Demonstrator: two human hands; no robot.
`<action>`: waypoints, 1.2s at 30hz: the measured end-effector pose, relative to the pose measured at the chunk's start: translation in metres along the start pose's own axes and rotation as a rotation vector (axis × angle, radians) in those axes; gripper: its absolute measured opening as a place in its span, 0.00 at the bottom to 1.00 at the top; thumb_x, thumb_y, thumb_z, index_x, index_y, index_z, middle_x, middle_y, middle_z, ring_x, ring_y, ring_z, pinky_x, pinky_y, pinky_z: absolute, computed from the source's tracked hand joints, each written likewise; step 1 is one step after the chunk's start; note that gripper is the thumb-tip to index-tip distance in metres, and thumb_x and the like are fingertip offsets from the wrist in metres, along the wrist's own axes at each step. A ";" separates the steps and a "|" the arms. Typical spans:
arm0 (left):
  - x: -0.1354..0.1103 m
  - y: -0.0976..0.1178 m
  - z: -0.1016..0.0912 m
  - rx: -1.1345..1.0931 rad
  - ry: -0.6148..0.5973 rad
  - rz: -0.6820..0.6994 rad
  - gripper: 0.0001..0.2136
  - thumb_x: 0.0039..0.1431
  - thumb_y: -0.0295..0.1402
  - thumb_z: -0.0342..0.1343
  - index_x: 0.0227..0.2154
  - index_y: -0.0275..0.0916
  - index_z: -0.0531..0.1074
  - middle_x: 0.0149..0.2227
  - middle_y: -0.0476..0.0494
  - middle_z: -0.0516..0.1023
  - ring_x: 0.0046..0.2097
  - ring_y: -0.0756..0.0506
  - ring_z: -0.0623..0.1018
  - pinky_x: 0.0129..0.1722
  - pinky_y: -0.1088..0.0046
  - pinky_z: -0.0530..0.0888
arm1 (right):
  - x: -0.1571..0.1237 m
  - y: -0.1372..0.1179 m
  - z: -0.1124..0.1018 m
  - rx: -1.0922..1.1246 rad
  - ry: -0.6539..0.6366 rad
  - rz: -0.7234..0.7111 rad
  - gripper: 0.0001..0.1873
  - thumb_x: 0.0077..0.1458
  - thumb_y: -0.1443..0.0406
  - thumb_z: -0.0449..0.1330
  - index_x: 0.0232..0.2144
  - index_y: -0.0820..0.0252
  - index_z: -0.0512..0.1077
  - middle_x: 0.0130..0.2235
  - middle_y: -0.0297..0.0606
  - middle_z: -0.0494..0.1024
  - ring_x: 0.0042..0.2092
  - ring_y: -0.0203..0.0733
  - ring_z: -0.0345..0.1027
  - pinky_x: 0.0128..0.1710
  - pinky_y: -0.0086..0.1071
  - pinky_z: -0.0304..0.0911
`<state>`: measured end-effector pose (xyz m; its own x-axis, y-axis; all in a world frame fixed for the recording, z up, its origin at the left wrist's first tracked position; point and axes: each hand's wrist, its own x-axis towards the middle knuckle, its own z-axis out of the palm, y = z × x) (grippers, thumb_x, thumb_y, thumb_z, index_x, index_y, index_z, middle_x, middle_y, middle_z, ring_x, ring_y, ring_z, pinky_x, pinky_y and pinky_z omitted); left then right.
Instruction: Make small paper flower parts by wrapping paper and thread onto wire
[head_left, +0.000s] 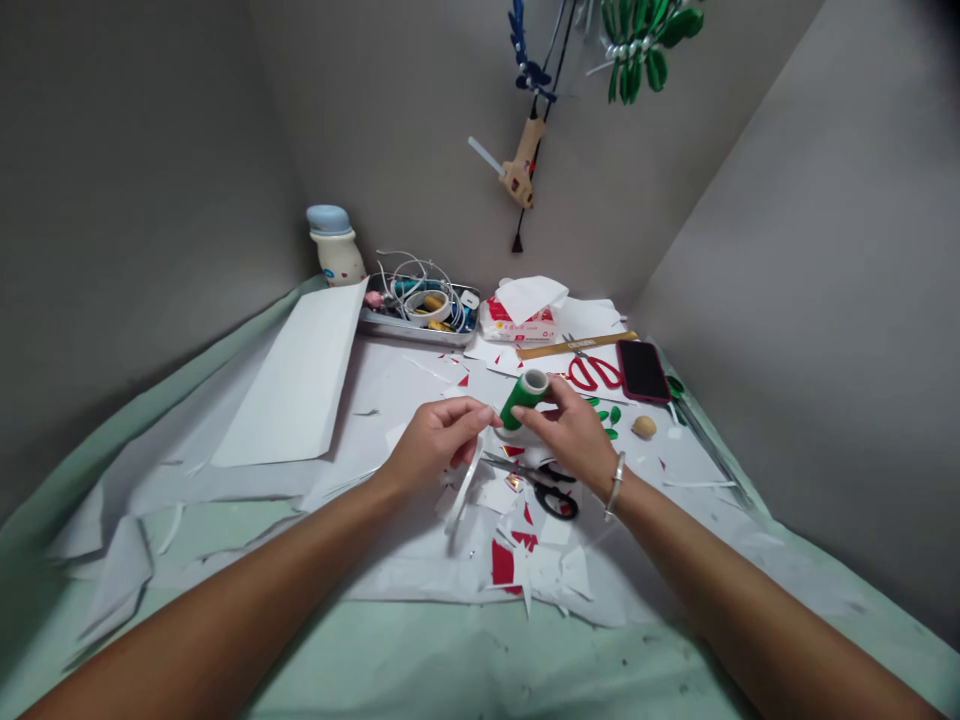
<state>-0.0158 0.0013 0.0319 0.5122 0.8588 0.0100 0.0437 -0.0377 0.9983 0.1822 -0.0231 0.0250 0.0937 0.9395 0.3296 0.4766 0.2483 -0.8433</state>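
1. At far left, a large white paper sheet [289, 375] lies on the pale green bench [480, 670], with torn white scraps nearby.
2. Behind it stand a bottle [337, 245] with a blue cap and a metal tray [420, 325] of white cables and tape rolls. The bottle shows small red marks, but no readable writing.
3. The left hand [439, 445] is raised above the paper. Its grip is narrow, with the fingertips close together, and a curling white strip [463, 487] hangs below it. It seems to be pinched there, though the fingers hide the exact contact.
4. At centre, a green roll [521, 400] is held in the air between the hands, tilted, with its white core facing up. The right hand [574, 435] has it in a narrow grip at the fingertips, and the left fingertips almost reach it. Both hands are working at this roll, above the paper.
5. Below the right hand lie black-handled scissors [555, 495], among red and white scraps [502, 565].
6. Further back are a tissue pack [521, 322] with red print too small to read, a wooden ruler [577, 345], and red-handled scissors [595, 373].
7. At far right are a phone [643, 370] in a red case, green leaf cutouts [604, 415], and a tan nut [643, 427].
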 end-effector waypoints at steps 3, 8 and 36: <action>0.000 -0.001 -0.001 0.017 0.006 -0.004 0.14 0.58 0.44 0.56 0.36 0.38 0.75 0.19 0.54 0.65 0.19 0.54 0.61 0.20 0.76 0.58 | -0.003 -0.008 -0.010 0.083 0.164 0.037 0.17 0.51 0.57 0.65 0.41 0.58 0.69 0.40 0.39 0.77 0.41 0.44 0.71 0.42 0.40 0.68; -0.002 0.003 0.000 -0.032 0.012 0.009 0.18 0.57 0.40 0.59 0.48 0.40 0.71 0.19 0.57 0.61 0.20 0.54 0.60 0.20 0.76 0.57 | -0.003 -0.030 -0.030 0.369 0.235 0.119 0.17 0.57 0.56 0.59 0.46 0.56 0.68 0.47 0.43 0.75 0.48 0.47 0.71 0.45 0.43 0.69; -0.005 0.002 -0.002 -0.126 -0.216 -0.095 0.13 0.49 0.44 0.62 0.28 0.37 0.81 0.17 0.50 0.65 0.19 0.53 0.58 0.19 0.75 0.53 | 0.026 0.029 -0.010 -0.274 0.197 -0.015 0.20 0.50 0.56 0.63 0.43 0.60 0.71 0.40 0.44 0.76 0.41 0.51 0.69 0.43 0.46 0.65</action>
<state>-0.0195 -0.0021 0.0342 0.6824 0.7262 -0.0828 -0.0001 0.1134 0.9935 0.2073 0.0065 0.0131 0.2396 0.8657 0.4396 0.6942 0.1638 -0.7009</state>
